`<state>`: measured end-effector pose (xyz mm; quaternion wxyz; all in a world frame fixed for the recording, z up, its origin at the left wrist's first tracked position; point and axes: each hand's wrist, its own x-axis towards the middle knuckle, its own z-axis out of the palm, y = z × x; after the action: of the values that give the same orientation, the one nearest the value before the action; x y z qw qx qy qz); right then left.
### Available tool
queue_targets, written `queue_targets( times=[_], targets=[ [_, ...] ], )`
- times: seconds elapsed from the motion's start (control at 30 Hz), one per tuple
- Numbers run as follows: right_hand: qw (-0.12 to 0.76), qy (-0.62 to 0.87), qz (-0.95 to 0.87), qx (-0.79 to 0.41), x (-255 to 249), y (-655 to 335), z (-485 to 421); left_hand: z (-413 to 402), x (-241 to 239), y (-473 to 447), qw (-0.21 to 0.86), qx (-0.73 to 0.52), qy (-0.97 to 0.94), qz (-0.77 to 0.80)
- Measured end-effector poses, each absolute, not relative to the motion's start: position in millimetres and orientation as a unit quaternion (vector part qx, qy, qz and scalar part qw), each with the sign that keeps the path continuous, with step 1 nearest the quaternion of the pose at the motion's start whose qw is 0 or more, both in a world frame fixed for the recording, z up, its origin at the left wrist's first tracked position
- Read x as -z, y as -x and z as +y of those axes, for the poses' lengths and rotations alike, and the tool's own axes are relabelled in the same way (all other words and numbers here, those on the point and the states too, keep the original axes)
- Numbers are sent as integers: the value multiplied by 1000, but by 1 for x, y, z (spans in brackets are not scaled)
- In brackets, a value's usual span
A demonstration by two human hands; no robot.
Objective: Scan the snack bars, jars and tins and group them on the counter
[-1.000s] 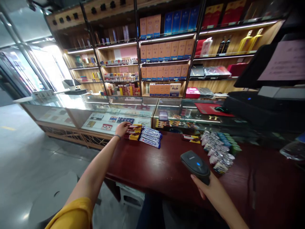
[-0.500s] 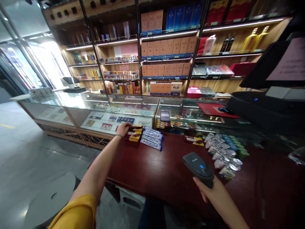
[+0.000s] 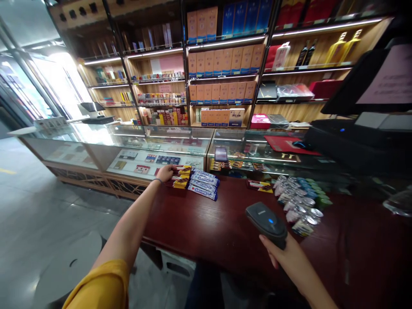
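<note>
Left hand (image 3: 165, 173) at yellow packs (image 3: 180, 182), eleven o'clock on surface (image 3: 206, 219); finger closure indeterminate. Right hand (image 3: 285, 253) clasps scanner (image 3: 265, 219). Blue packs (image 3: 204, 186) already aligned; single pack (image 3: 259, 185), one o'clock, ungrouped.

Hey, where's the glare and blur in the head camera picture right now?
Head view: the doorway is blown out to white; head view: the glass counter carries bright reflections; head view: the table has a soft sheen left of the scanner; head view: writing on the pink sheet is too blurred to read.
</note>
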<state>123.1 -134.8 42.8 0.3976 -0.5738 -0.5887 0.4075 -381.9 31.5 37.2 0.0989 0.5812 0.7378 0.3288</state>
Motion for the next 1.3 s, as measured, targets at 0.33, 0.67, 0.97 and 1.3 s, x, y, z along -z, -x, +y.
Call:
queue_targets(
  times=[0.33,0.67,0.97,1.3],
  targets=[
    [409,566,-581,-418,-36,-138,-133,18,-52,341,175,-376,-571,709],
    [428,557,-569,-427,-43,-173,-140,23,-49,216,44,-412,-695,587],
    [453,582,-538,-408,-53,-212,-144,63,-9,112,128,-431,-726,521],
    [465,602,-511,-400,-52,-248,-136,102,28,46,171,-368,-801,440]
  ],
)
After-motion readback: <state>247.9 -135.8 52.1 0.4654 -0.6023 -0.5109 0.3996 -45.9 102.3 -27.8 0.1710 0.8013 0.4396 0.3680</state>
